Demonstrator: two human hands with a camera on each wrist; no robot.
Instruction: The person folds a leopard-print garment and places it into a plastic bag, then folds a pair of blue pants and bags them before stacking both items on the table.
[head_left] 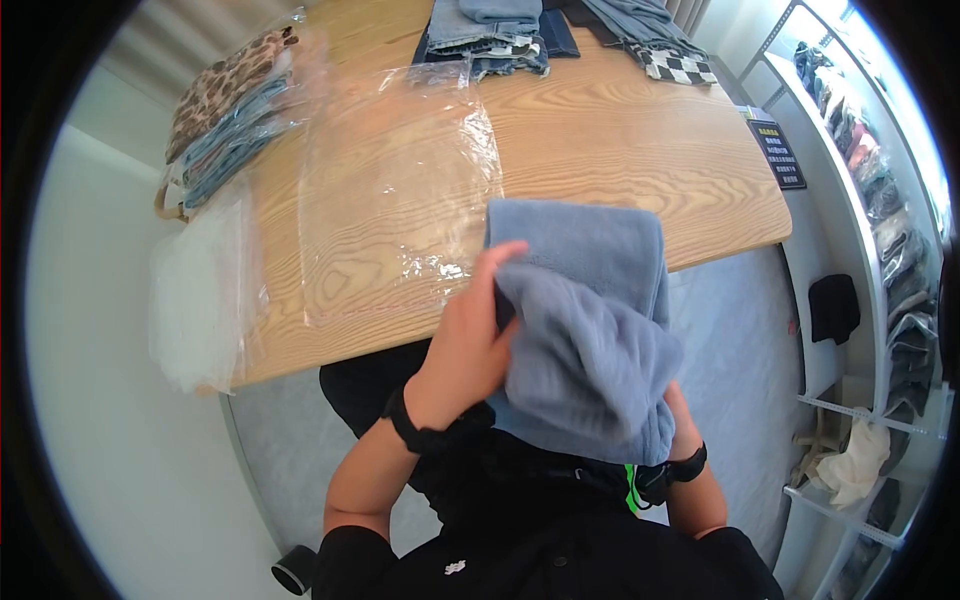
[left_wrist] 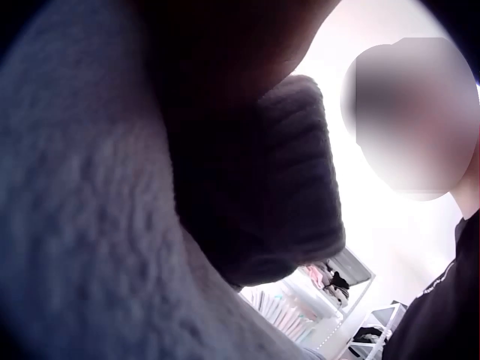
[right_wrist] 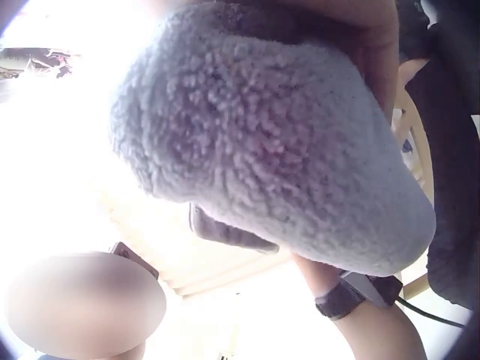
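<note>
A blue-grey fleece garment [head_left: 575, 240], folded into a thick bundle, is held up at the table's front edge, close to the body. My left hand [head_left: 462, 350] grips its left side, the fingers passing over a loose fold. At the lower right edge my right hand [head_left: 683, 428] holds the bundle, mostly hidden behind the cloth. In the left wrist view a fuzzy fabric surface [left_wrist: 75, 202] fills the left side. The right wrist view shows the nubbly fleece [right_wrist: 262, 142] hanging below the right hand [right_wrist: 375, 41].
On the wooden table [head_left: 640, 130] lies a flat clear plastic bag [head_left: 390, 200]. White plastic bags [head_left: 205, 295] are piled at the left edge, near bagged leopard-print clothing [head_left: 225, 85]. Folded jeans [head_left: 480, 35] and checkered garments [head_left: 675, 65] lie at the back. A shelf [head_left: 840, 150] stands right.
</note>
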